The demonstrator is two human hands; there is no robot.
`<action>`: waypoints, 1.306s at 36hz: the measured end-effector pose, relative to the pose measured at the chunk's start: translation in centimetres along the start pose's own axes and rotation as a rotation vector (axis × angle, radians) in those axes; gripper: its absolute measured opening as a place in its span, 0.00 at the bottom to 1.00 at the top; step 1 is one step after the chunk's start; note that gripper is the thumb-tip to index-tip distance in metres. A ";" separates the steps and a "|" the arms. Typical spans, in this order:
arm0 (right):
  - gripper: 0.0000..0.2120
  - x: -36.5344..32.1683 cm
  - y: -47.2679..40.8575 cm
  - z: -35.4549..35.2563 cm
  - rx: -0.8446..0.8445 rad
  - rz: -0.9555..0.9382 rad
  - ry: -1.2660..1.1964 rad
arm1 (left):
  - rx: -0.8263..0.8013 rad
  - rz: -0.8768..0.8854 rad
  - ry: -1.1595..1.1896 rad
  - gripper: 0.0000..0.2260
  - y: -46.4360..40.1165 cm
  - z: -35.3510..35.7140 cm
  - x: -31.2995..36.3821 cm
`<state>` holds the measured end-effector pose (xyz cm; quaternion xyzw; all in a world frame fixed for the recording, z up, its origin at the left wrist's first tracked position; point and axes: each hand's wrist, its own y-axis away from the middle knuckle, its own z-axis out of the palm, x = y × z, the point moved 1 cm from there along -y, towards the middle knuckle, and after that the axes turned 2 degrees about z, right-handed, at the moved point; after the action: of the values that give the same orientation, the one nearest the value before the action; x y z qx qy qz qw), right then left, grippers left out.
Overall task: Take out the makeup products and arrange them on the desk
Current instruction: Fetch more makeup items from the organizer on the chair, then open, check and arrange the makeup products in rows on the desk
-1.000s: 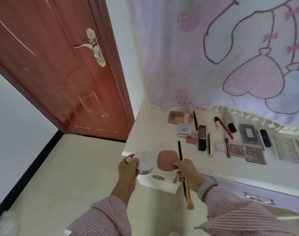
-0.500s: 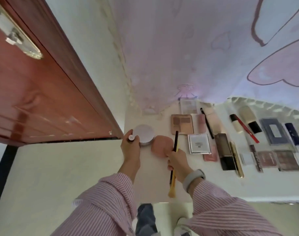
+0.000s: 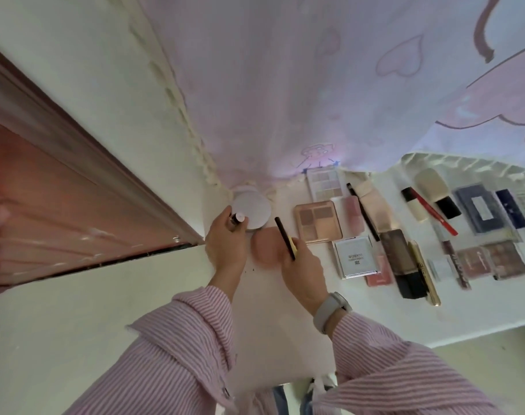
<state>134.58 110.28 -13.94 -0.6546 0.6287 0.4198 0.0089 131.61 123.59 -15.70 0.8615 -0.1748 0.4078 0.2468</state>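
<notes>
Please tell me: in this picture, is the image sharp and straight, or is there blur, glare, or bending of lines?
Head view: wide-angle bending, so the door and the desk edge slant; soft overall, the left hand and right hand slightly blurred; a pale glow on the curtain above the palettes; small print on the silver compact is unreadable.

We see pink-and-white striped sleeves on both arms and a pale grey watch strap on the right wrist. The desk is white. Near its left edge lie a round white jar and a peach-pink puff, with a black pencil over the puff. A rose-gold palette shows brown and beige pans; beside it sits a silver compact. Toward the right edge we note a red pencil and a dark blue case. The curtain is pale pink with outlined hearts; the door is reddish brown.
</notes>
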 end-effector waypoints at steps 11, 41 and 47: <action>0.17 0.6 0.2 -0.1 -0.027 -0.012 -0.025 | -0.085 -0.025 -0.080 0.14 2.3 -3.4 -2.3; 0.21 4.6 1.3 -3.4 0.128 -0.226 0.373 | -0.228 0.070 -0.164 0.22 10.1 -0.7 -3.4; 0.22 7.4 3.7 -1.9 0.087 -0.432 0.528 | -0.247 0.129 -0.325 0.18 10.7 -1.0 -3.8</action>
<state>131.48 102.50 -14.96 -0.8578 0.4733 0.1969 -0.0376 123.37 115.83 -15.10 0.8662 -0.3157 0.2542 0.2924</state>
